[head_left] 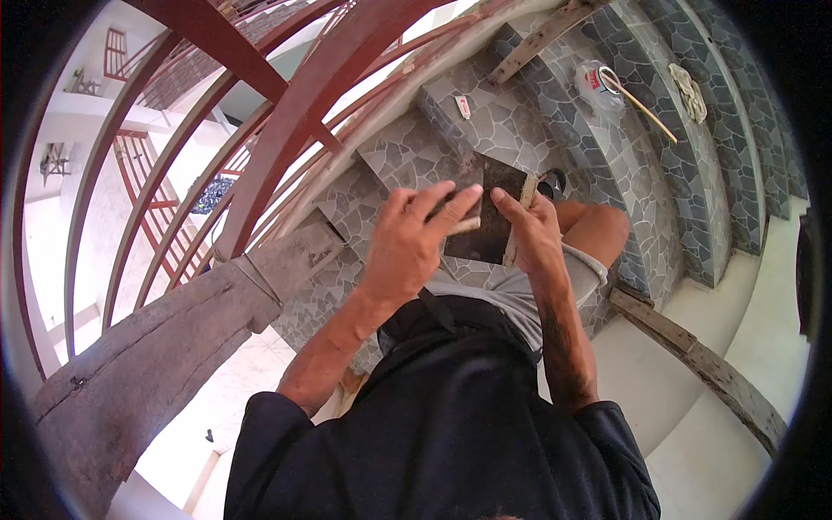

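- Dark tile piece point(496, 227) gripped by both: left hand point(407, 247) closed over its edge, right hand point(537, 234) pinching wooden stick point(518, 221).
- Paint can point(598, 85) at 1 o'clock, plank point(139, 373) at 8.

Head-worn fisheye, close, straight down over stairs point(485, 130)

left: red curved railing point(286, 113) and grey wooden beam point(147, 364) shut off that side.
far: tiled steps point(511, 121) lie open around a small packet point(463, 107).
far right: paint can point(598, 85) with stick point(641, 106), rag point(692, 91).
near right: plank point(702, 360) borders bare pale floor point(737, 286).
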### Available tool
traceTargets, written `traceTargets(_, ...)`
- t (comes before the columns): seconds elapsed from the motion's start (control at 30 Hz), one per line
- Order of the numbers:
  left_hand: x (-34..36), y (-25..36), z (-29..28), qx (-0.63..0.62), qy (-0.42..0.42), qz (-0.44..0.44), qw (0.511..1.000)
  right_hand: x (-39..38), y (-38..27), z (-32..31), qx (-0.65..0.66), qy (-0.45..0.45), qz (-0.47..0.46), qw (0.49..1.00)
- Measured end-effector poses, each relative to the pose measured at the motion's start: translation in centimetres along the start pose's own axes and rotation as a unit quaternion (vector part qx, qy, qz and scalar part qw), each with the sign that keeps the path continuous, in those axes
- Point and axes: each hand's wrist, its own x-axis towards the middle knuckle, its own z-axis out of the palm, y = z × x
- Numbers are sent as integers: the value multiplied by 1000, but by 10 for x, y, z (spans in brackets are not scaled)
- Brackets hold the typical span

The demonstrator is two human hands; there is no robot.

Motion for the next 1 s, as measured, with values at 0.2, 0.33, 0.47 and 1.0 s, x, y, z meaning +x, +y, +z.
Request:
traceTargets(0.2,5,-1,0,16,7,-9,1000,1,-6,2,-28,7,-20,999)
traceTargets(0.33,11,-4,-9,17,-4,-6,1000,4,-10,-1,-39,0,-14,999)
traceTargets(0.47,14,-11,-16,21,-16,20,999,4,-11,0,-45,6,-22,999)
traceTargets(1.0,13,-17,-26,10,-38,20,999,2,-15,1,-33,-8,-1,999)
